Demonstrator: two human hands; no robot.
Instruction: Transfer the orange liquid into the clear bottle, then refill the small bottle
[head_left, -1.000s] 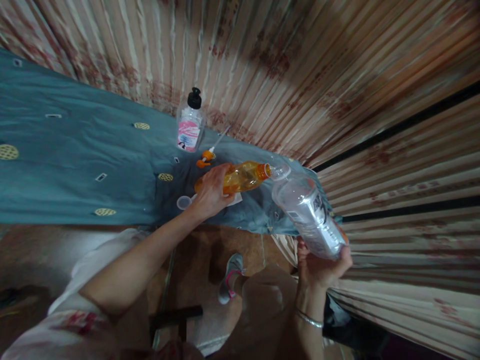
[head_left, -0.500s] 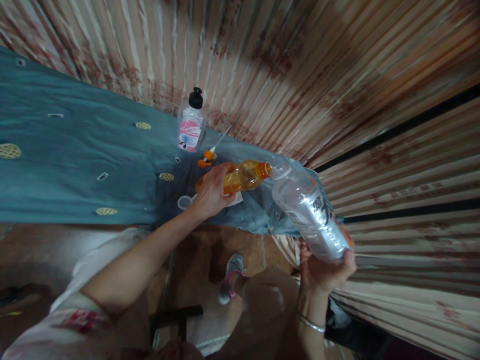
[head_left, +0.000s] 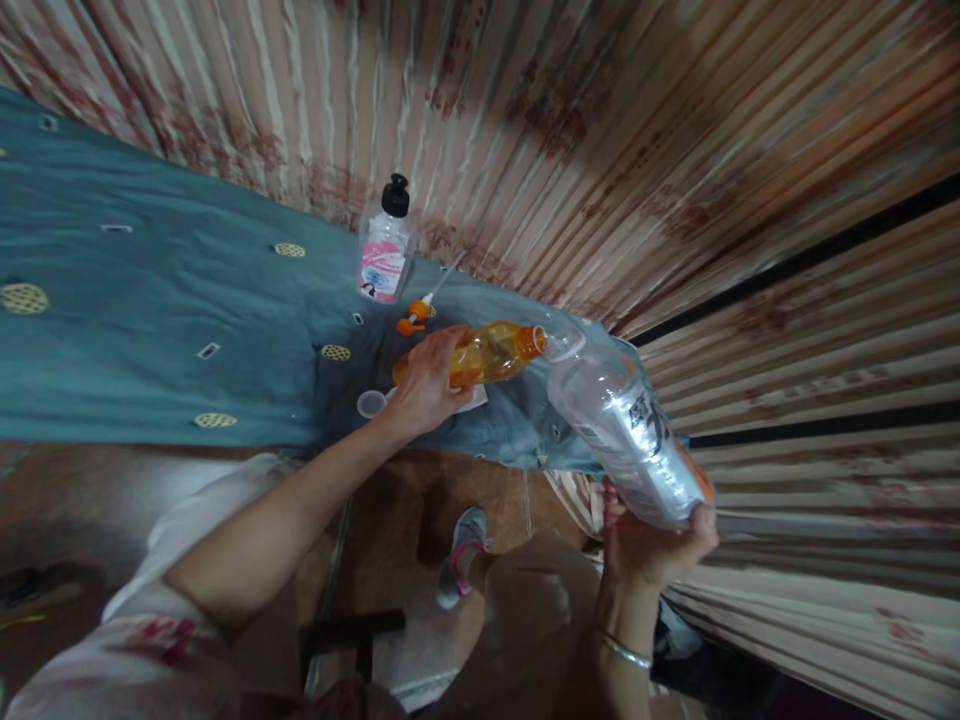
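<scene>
At frame centre, the left hand (head_left: 427, 385) grips an orange bottle (head_left: 487, 353), hiding its base; the right hand (head_left: 649, 545) clasps a clear bottle (head_left: 626, 430), label unreadable.

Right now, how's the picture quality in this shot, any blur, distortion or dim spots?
Head view: strong wide-angle warp bends the curtain folds and the teal cloth; its edges smear. Light is dim, the floor in shadow. The orange bottle in the left hand is fairly sharp; the clear bottle in the right hand shows soft glare.
</scene>
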